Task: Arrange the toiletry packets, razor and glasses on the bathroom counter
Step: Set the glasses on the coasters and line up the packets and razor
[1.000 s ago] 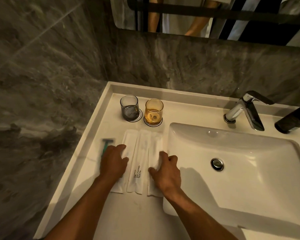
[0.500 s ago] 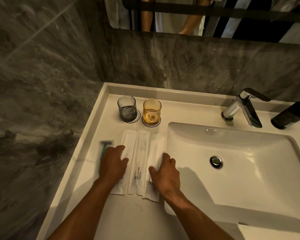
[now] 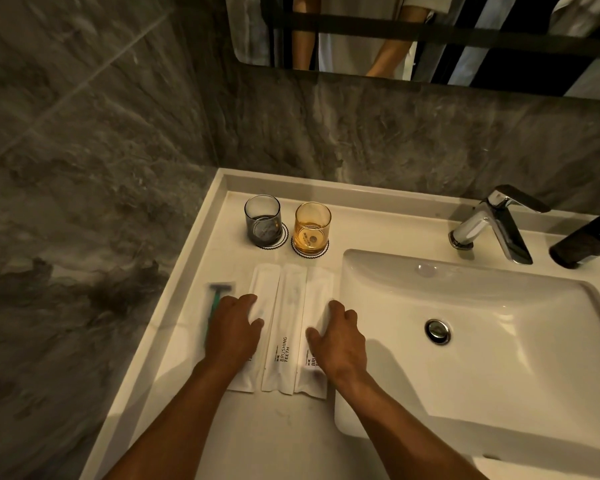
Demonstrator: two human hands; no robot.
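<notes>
Apparently flat hands (image 3: 284, 336), papery packets (image 3: 284, 327)

Three white packets lie side by side on the counter (image 3: 194, 341) left of the sink basin (image 3: 499, 341): the left hand (image 3: 234, 332) rests flat on the left packet (image 3: 262, 289), the right hand (image 3: 338, 341) on the right packet (image 3: 317, 285), the middle packet (image 3: 284, 323) uncovered. A green razor (image 3: 215, 299) lies just left of the left hand. Behind the packets, a grey glass (image 3: 262, 220) and an amber glass (image 3: 312, 226) stand upright on coasters.
</notes>
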